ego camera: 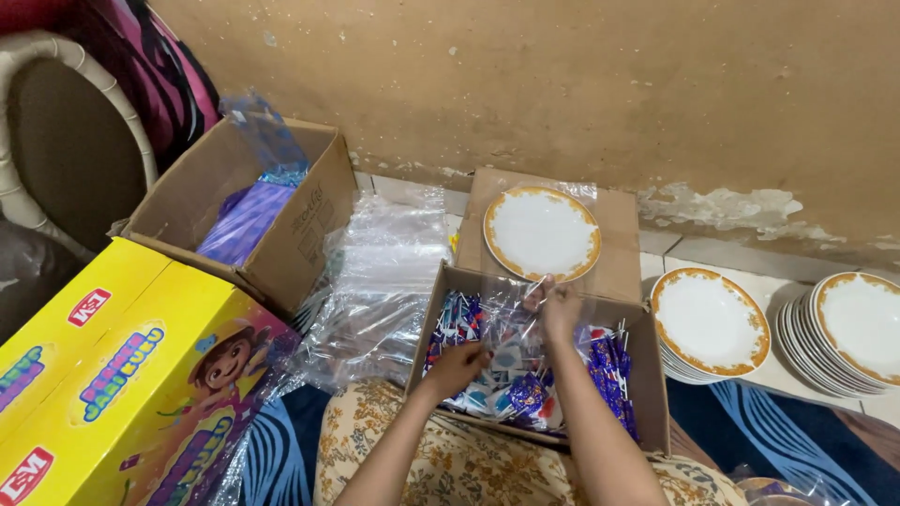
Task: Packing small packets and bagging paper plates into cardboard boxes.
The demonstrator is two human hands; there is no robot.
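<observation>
— Left hand [457, 366]?
— Low in the box [647, 375], fingers curled shut on a clear bag [511, 323], knuckles over the sachets [525, 394].
— Right hand [557, 305]?
— Higher, near the box's far wall. Fingertips pressed together, pinching the bag's upper edge. Bag stretched between both hands, above the box's middle.
— Contents of the bag?
— Cannot tell; film too glossy. Blue and white sachets visible through it or beneath it.
— Beyond the box?
— Flattened carton [619, 234] against the wall, with one white plate [541, 232], orange-rimmed, lying flat on top, just past the right fingertips, not touching.
— To the right?
— Two plate stacks on the floor: near stack [709, 320] just beside the box, far stack [858, 328] touching it, partly cut by the frame edge.
— To the left?
— Heap of clear bags [384, 281] touching the box's left side. Further left an open carton [309, 225] holding purple packs [246, 220]. Yellow printed box [112, 375] in the lower-left corner.
— Underfoot?
— Floral cloth [469, 459] over the lap, blue patterned mat [806, 440] at the right.
</observation>
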